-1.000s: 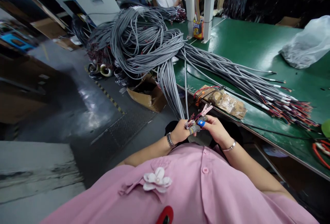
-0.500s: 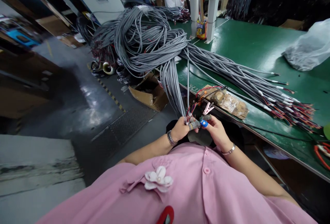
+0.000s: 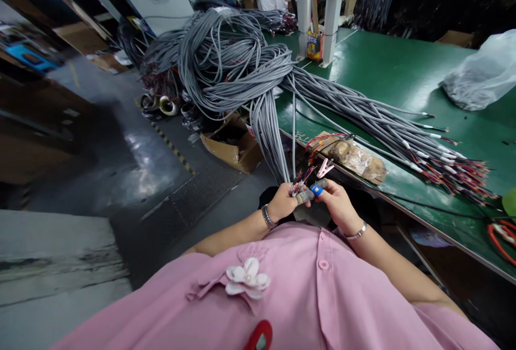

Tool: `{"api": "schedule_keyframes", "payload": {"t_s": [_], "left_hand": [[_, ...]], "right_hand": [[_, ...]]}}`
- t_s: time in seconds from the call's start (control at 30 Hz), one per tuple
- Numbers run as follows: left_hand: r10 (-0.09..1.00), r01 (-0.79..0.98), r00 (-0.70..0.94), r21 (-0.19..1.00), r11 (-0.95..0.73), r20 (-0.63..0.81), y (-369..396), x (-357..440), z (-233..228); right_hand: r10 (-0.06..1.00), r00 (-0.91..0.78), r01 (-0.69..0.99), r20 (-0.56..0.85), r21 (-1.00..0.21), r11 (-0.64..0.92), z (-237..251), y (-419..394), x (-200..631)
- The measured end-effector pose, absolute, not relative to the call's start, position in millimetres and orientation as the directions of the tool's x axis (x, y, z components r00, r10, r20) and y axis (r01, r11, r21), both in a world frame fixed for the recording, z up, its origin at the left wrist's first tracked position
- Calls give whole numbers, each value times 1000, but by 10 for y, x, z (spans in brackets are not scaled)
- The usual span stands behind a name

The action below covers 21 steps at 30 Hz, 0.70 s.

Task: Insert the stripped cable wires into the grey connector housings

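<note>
Smooth, glossy green surfacing covers the bench (image 3: 395, 59), where round grey cables (image 3: 229, 65) lie in thick, heaped loops. One bundle hangs over the near edge to the left hand (image 3: 284, 201), its fingers curled closed around thin, multicoloured wire ends (image 3: 301, 178). Right hand (image 3: 337, 202): thumb and forefinger drawn together beside these ends, a smooth blue cover on the thumb; whether they pinch a wire I cannot tell. Just beyond sit a pink clothespin (image 3: 324, 168) and a rough wooden board (image 3: 373, 170) wrapped in shiny film.
</note>
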<state>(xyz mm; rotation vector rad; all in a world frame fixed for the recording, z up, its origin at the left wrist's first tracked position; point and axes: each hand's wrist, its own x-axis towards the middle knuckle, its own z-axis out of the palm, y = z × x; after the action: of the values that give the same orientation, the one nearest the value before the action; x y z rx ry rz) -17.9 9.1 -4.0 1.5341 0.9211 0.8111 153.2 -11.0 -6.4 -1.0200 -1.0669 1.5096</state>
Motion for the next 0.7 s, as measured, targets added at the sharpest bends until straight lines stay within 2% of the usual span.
{"api": "schedule_keyframes", "payload": {"t_s": [0.2, 0.4, 0.7], "left_hand": [[942, 58, 335, 997, -53, 31, 65, -136, -66], [978, 41, 209, 999, -34, 25, 59, -118, -78], [979, 53, 200, 997, -51, 40, 64, -134, -153]], "right_hand": [[998, 18, -261, -62, -964, -56, -57, -131, 1432], [995, 22, -302, -97, -950, -86, -59, -107, 1392], [991, 45, -296, -128, -949, -109, -114, -96, 1433]]}}
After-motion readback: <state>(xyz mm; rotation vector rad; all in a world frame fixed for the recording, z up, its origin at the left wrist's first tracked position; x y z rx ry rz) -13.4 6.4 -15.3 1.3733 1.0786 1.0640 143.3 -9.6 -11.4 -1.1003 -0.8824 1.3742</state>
